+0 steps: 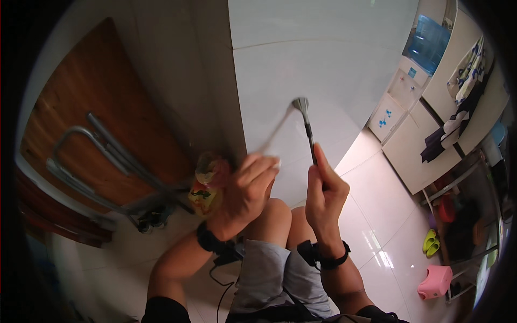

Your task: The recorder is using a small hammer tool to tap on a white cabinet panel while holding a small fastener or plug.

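Observation:
My right hand point(326, 191) is closed round a slim, dark-handled tool point(307, 117) and points it upward. The tool has a narrow grey neck and a flared grey head; its exact kind is unclear. That head is in front of the pale tiled wall point(301, 70), and I cannot tell whether it touches. To its left is my left hand point(246, 185), blurred, with bent fingers drawn together. A small white bit point(278, 163) shows at its fingertips, too small to name. A faint blurred streak runs between the tool's head and my left hand. Each wrist wears a black band.
A folded wooden table point(102, 113) with metal legs leans at the left. Beside my left hand stands a yellowish plastic bag point(203, 199). At the right are a water dispenser point(401, 89), a pink stool point(435, 282) and yellow-green shoes point(431, 242). My knees are below my hands.

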`<state>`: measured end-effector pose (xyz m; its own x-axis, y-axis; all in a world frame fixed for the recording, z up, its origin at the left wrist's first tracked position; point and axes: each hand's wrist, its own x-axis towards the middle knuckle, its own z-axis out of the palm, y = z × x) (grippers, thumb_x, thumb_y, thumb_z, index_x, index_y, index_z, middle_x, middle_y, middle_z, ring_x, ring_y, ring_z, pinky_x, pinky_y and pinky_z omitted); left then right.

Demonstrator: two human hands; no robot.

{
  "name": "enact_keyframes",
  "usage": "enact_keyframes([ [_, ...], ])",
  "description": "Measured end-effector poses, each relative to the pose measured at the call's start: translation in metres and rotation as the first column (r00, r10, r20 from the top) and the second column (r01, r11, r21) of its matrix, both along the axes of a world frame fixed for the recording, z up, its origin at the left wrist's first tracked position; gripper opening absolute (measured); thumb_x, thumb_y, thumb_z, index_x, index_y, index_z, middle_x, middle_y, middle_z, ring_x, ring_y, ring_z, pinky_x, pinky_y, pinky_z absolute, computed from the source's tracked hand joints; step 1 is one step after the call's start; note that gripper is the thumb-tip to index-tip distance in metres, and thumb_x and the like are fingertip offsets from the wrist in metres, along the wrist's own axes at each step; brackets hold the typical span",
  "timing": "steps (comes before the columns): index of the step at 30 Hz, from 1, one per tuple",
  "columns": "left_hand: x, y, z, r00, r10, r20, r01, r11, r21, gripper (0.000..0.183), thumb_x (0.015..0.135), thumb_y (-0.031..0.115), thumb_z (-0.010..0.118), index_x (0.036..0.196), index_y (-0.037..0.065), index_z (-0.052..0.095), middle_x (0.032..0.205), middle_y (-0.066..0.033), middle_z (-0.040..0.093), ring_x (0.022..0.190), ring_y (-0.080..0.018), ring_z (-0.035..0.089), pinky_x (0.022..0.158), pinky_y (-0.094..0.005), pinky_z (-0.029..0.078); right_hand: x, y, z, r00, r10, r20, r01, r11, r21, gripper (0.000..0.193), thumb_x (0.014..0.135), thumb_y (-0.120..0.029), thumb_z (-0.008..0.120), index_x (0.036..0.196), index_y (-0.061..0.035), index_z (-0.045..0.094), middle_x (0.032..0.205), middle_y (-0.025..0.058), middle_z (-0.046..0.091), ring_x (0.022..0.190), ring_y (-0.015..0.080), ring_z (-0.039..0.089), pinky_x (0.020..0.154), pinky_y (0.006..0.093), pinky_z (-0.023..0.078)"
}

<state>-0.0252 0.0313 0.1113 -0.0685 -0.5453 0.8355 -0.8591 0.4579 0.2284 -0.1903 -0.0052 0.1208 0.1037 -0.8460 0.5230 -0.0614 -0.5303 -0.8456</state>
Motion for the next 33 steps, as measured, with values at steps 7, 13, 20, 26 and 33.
enact_keyframes([
  [7, -0.015, 0.078, -0.139, 0.908, 0.165, -0.386, -0.119, 0.983, 0.141, 0.018, 0.077, -0.010, 0.075, 0.089, 0.003, 0.071, 0.101, -0.0112, 0.074, 0.094, -0.0323, 0.070, 0.084, -0.0400, 0.057, 0.004, 0.011, -0.009, 0.993, 0.022, -0.112, -0.031, 0.996, -0.078, 0.044, 0.097, 0.007, 0.053, 0.140, -0.0006, 0.062, 0.067, -0.0029, 0.046, 0.060, 0.0036, 0.041, 0.055, 0.0204, 0.035],
  [13, -0.014, 0.120, -0.155, 0.760, 0.372, -0.533, -0.262, 0.926, 0.273, 0.015, 0.077, -0.008, 0.078, 0.088, 0.001, 0.073, 0.102, -0.0107, 0.076, 0.095, -0.0298, 0.072, 0.084, -0.0380, 0.057, 0.022, 0.011, 0.028, 0.996, 0.035, -0.081, -0.056, 0.961, -0.272, 0.049, 0.096, 0.010, 0.053, 0.142, -0.0019, 0.061, 0.067, -0.0059, 0.050, 0.059, 0.0019, 0.042, 0.056, 0.0184, 0.033],
  [20, -0.001, 0.105, -0.098, 0.743, 0.331, -0.582, -0.309, 0.941, 0.140, 0.016, 0.079, -0.009, 0.079, 0.090, 0.001, 0.072, 0.106, -0.0108, 0.076, 0.093, -0.0257, 0.072, 0.078, -0.0346, 0.058, 0.028, 0.012, 0.022, 0.994, 0.049, -0.100, -0.072, 0.969, -0.236, 0.048, 0.096, 0.010, 0.055, 0.142, -0.0028, 0.062, 0.066, -0.0056, 0.047, 0.059, 0.0021, 0.041, 0.056, 0.0192, 0.032],
  [26, 0.006, 0.042, 0.008, 0.955, 0.137, -0.265, -0.206, 0.946, -0.250, 0.020, 0.076, -0.012, 0.077, 0.090, 0.000, 0.071, 0.106, -0.0101, 0.075, 0.095, -0.0287, 0.071, 0.078, -0.0365, 0.059, 0.017, 0.000, 0.050, 0.997, -0.041, -0.069, 0.023, 0.970, -0.244, 0.045, 0.099, 0.004, 0.055, 0.143, -0.0036, 0.061, 0.070, -0.0067, 0.046, 0.062, 0.0023, 0.038, 0.056, 0.0194, 0.031],
  [33, 0.013, -0.026, 0.133, 0.996, 0.077, 0.037, -0.039, 0.788, -0.614, 0.021, 0.071, -0.016, 0.074, 0.087, -0.003, 0.071, 0.104, -0.0113, 0.074, 0.097, -0.0308, 0.070, 0.080, -0.0374, 0.059, 0.011, 0.001, 0.023, 0.993, 0.001, -0.117, -0.017, 0.991, -0.134, 0.043, 0.101, 0.004, 0.053, 0.143, -0.0016, 0.059, 0.069, -0.0045, 0.044, 0.062, 0.0042, 0.038, 0.056, 0.0210, 0.033],
])
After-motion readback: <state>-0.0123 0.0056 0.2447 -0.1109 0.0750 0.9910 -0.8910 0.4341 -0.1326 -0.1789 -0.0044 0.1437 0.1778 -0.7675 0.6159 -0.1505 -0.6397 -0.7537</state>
